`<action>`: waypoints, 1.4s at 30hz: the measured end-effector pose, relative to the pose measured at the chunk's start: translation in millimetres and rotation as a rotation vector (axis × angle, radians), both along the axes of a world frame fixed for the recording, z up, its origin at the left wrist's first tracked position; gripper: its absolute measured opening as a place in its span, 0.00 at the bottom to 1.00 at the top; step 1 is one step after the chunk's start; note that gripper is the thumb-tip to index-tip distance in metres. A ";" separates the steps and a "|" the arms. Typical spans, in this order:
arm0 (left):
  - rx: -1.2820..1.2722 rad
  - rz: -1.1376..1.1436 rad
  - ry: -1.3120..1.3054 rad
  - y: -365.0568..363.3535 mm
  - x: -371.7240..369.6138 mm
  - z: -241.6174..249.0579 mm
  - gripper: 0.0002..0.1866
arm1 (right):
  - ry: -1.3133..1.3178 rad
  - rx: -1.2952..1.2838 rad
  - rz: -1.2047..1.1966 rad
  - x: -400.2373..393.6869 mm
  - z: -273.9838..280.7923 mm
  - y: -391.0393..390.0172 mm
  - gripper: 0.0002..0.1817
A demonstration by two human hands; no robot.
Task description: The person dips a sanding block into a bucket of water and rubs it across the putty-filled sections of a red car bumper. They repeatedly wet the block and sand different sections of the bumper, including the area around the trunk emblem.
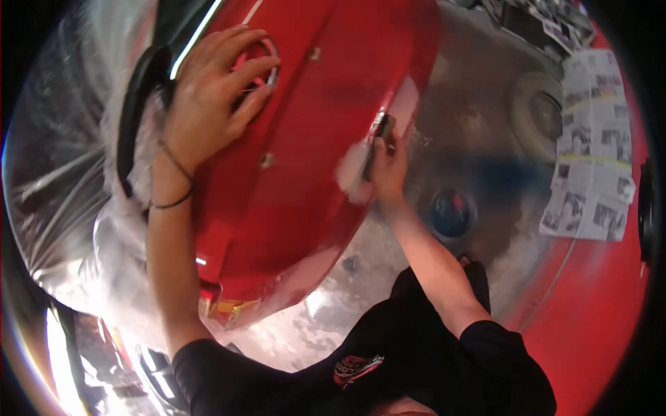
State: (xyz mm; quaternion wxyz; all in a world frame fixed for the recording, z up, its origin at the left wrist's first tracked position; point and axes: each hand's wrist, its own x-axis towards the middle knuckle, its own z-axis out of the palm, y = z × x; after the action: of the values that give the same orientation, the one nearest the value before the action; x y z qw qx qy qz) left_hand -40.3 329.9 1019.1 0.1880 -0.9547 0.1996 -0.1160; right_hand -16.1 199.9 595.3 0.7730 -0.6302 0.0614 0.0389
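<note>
A glossy red car body panel fills the middle of the view. My left hand lies spread flat on its upper part, fingers over a round chrome-ringed recess. My right hand is closed on a small dark sanding block pressed against the panel's lower right edge. A pale, dusty, rubbed patch shows on the red paint beside that hand.
Clear plastic sheeting covers the area left of the panel. Newspaper masking is stuck to the red surface at right. The grey concrete floor shows beyond the panel, with a round dark object on it. My dark trousers fill the bottom.
</note>
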 end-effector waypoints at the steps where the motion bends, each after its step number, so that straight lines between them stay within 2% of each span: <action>1: -0.039 0.007 0.010 0.5 1.6 -0.1 0.18 | -0.043 -0.024 -0.024 2.2 -9.0 4.5 0.30; 5: -0.112 0.024 0.066 -2.0 5.6 6.2 0.16 | -0.022 -0.062 -0.043 70.1 -16.3 -4.4 0.30; 8: -0.097 0.052 0.119 1.4 7.2 14.7 0.17 | 0.045 -0.168 0.021 68.4 1.8 -11.0 0.30; 9: -0.056 0.047 0.108 0.5 10.3 15.5 0.16 | -0.100 -0.220 -0.027 45.0 1.3 -6.7 0.30; 11: -0.006 0.043 0.087 -6.2 15.2 12.3 0.16 | -0.162 -0.166 -0.076 17.2 -2.8 4.0 0.30; 13: -0.003 0.039 0.103 -1.2 17.2 13.0 0.16 | -0.267 -0.146 -0.115 31.6 -8.9 4.3 0.30; 14: -0.005 0.054 0.118 1.2 16.3 11.2 0.17 | -0.263 -0.150 -0.119 61.8 -13.3 1.0 0.30; 16: -0.034 0.026 0.088 0.2 18.2 5.3 0.16 | -0.064 -0.035 -0.012 116.4 -10.6 -7.3 0.30; 17: -0.064 0.039 0.086 1.2 17.7 4.4 0.16 | -0.057 -0.041 -0.016 115.5 -18.2 -2.1 0.30; 19: -0.090 0.004 0.067 5.8 22.3 6.6 0.16 | -0.244 -0.064 -0.139 119.4 -19.7 11.4 0.30; 22: -0.113 0.061 0.072 8.0 23.9 9.1 0.15 | -0.266 -0.159 -0.096 64.5 1.9 4.3 0.30; 26: -0.097 -0.014 0.051 13.3 24.7 4.4 0.14 | -0.131 -0.125 -0.058 137.0 -2.2 0.4 0.30; 28: -0.247 0.111 0.070 9.1 23.7 4.9 0.13 | -0.062 -0.098 -0.061 145.8 -2.2 5.7 0.30; 30: -0.260 0.110 0.074 12.1 24.6 6.2 0.13 | -0.333 -0.068 -0.169 121.0 -7.6 10.1 0.29; 32: -0.269 0.111 0.070 12.0 28.6 8.9 0.13 | -0.392 -0.093 -0.123 108.3 -4.8 4.7 0.29; 35: -0.247 0.082 0.079 9.2 29.5 9.8 0.13 | -0.352 -0.105 -0.175 124.7 -13.2 8.2 0.29; 38: -0.245 0.106 0.085 10.8 30.0 11.4 0.12 | -0.017 -0.108 -0.057 176.1 -26.7 11.1 0.31; 39: -0.259 0.081 0.103 12.2 33.0 14.5 0.12 | -0.074 -0.165 -0.055 153.2 4.4 2.9 0.30; 40: -0.273 0.061 0.123 13.7 33.2 15.5 0.12 | -0.078 -0.171 -0.042 122.1 10.8 2.8 0.30; 42: -0.334 0.091 0.115 15.7 33.2 15.5 0.11 | -0.256 -0.213 -0.069 76.0 12.8 0.6 0.31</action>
State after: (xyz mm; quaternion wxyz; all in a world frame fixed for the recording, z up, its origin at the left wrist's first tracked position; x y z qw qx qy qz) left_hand -7.1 345.7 1034.6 0.0200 -0.9857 0.1446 -0.0840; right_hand 59.9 200.5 608.2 0.7043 -0.7058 -0.0119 -0.0750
